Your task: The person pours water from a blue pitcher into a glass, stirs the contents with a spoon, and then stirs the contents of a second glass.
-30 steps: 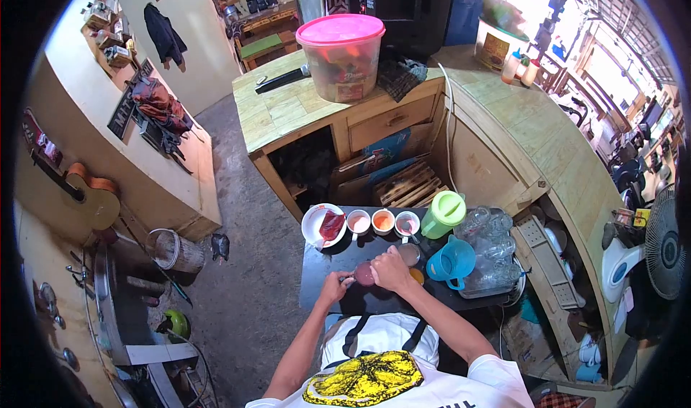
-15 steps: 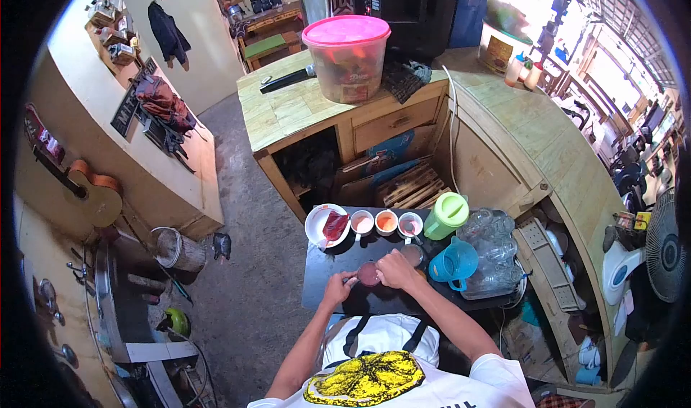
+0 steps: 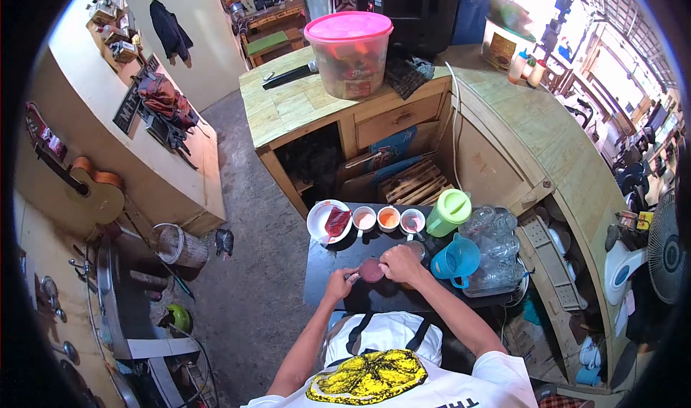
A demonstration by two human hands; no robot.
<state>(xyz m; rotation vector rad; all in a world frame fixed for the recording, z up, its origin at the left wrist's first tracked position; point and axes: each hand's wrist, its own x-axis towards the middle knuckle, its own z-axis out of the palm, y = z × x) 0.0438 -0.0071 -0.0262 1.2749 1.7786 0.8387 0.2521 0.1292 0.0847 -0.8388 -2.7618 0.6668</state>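
A cup (image 3: 371,270) with dull red contents is between my hands, low over the dark table (image 3: 317,264). My left hand (image 3: 341,283) grips it by the handle side. Fingers closed, my right hand (image 3: 403,264) is at the cup's right rim; what it pinches is too small to make out. Just behind that hand, a round vessel (image 3: 415,249) is partly hidden. Along the far edge are a white bowl (image 3: 315,224) with a dark red packet (image 3: 337,222), a cup of pale pink contents (image 3: 365,219), a cup of orange contents (image 3: 389,219) and a cup with a utensil (image 3: 412,221).
To the right are a green lidded pitcher (image 3: 449,212), a blue jug (image 3: 455,258) and several clear glasses (image 3: 495,242). A wooden counter (image 3: 288,109) stands beyond the table, bearing a pink-lidded tub (image 3: 353,66). A fan (image 3: 662,250) is at far right.
The camera view has shifted slightly. Both hands keep nearly the same position around the cup, with only a slight change in the right hand's pose.
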